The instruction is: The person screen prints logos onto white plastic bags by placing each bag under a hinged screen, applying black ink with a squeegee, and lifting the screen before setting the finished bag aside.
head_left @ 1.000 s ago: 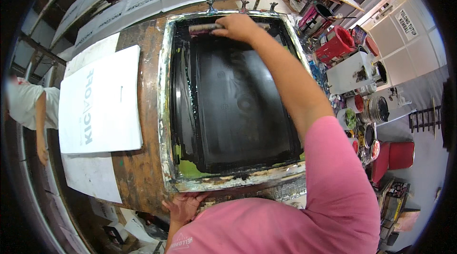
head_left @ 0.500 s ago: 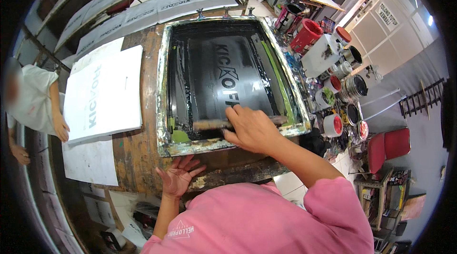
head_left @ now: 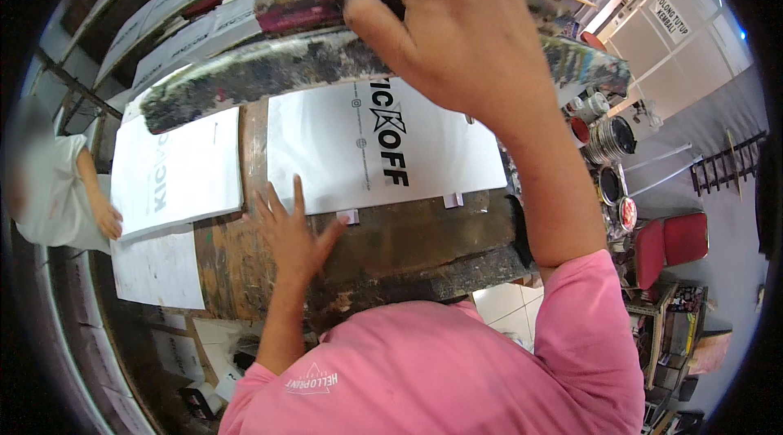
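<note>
My right hand is raised high, fingers curled around a squeegee with a magenta-stained handle. Just below it, the paint-crusted near edge of the screen frame is tilted up off the table; whether my fingers also hold this edge is hidden. Under the raised frame lies a white sheet with fresh black lettering. My left hand, fingers spread and holding nothing, hovers by the sheet's near left corner. Two small white tabs sit along the sheet's near edge.
A stack of white sheets lies left on the stained wooden table. Beside it stands another person, with a hand at the stack. Paint cans crowd the right side. Racks of printed sheets stand behind.
The screen frame has swung up from the table, uncovering the printed sheet. My right hand rose with the squeegee. My left hand moved up from the table's front edge toward the sheet.
</note>
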Motion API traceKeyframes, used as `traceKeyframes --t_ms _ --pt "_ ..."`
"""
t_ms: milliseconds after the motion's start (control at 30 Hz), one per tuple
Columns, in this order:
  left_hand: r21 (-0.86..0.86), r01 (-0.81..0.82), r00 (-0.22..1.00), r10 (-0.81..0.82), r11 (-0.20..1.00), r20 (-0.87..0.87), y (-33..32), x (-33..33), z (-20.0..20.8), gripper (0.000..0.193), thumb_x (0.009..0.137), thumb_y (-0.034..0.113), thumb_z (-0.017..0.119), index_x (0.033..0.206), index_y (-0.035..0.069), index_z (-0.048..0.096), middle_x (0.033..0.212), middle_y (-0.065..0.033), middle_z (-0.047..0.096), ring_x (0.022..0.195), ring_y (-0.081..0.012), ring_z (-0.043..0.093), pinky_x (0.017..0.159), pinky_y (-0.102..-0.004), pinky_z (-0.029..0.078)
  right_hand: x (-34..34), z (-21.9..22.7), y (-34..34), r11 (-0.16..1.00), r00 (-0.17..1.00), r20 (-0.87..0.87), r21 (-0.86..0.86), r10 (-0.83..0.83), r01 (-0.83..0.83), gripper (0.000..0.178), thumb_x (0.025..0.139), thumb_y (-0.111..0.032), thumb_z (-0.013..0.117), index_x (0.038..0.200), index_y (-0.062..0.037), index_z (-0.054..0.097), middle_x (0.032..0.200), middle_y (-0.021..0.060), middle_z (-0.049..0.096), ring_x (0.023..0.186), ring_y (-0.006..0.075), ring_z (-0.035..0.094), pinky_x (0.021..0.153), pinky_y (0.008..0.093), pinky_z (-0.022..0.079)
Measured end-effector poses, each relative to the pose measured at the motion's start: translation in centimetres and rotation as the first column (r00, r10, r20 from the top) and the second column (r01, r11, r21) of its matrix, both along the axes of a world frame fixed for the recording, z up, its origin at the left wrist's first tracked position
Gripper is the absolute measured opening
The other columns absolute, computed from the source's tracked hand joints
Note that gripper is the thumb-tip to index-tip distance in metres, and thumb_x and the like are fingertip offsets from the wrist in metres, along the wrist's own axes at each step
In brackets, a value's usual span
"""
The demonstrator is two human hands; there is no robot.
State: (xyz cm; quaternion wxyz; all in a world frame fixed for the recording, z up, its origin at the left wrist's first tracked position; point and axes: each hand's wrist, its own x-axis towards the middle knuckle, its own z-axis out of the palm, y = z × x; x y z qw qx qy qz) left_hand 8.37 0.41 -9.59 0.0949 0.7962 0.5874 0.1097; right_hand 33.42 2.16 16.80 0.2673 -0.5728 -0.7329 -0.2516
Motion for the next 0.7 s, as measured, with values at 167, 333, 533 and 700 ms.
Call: traceKeyframes --t_ms 167,333,533,700 --pt "-0.027 -0.005 0.985 0.0 1.0 -0.173 -1.6 0.9 -4.6 0.1 0.091 0.072 0.053 0.164 0.011 0.024 0.17 -0.0253 0.007 0.157 -0.0452 0.0 0.115 -0.0734 -0.013 -1.1 3.3 0.4 0.99 0.99 0.013 -0.012 -0.138 0.138 0.052 0.097 -0.041 0.047 0.07 -0.0001 0.064 0.058 0.0112 0.06 0.054 0.0262 0.057 0.076 0.0431 0.049" --pt "-0.041 0.028 0.989 -0.034 0.999 -0.144 -0.9 1.2 -4.5 0.108 0.089 0.08 0.046 0.158 -0.001 0.031 0.169 -0.0197 0.022 0.159 -0.0371 0.004 0.115 -0.073 -0.012 0.1 3.1 1.8 0.987 0.991 -0.038 -0.099 -0.128 0.123 0.051 0.096 -0.04 0.048 0.069 -0.0007 0.064 0.057 0.0102 0.059 0.053 0.0247 0.056 0.071 0.0419 0.049" --pt "0.049 0.068 0.963 -0.079 0.996 0.257 1.3 1.6 -3.1 0.058 0.099 0.027 0.063 0.146 -0.005 0.05 0.147 -0.0219 0.054 0.143 -0.0383 0.043 0.12 -0.0559 0.025 0.4 4.3 2.6 0.979 0.989 -0.09 -0.178 -0.116 0.098 0.049 0.095 -0.04 0.049 0.068 -0.0014 0.064 0.056 0.0091 0.058 0.051 0.0228 0.054 0.065 0.0404 0.048" --pt "0.066 -0.033 0.768 -0.017 0.997 0.64 5.5 5.9 4.9 0.037 0.099 0.0 0.053 0.134 -0.003 0.064 0.117 -0.0213 0.073 0.111 -0.0225 0.071 0.102 -0.0334 0.05 0.3 6.0 2.5 0.964 0.979 -0.152 -0.252 -0.133 0.092 0.049 0.095 -0.039 0.05 0.066 -0.002 0.064 0.055 0.0081 0.057 0.049 0.0213 0.053 0.06 0.0392 0.048"
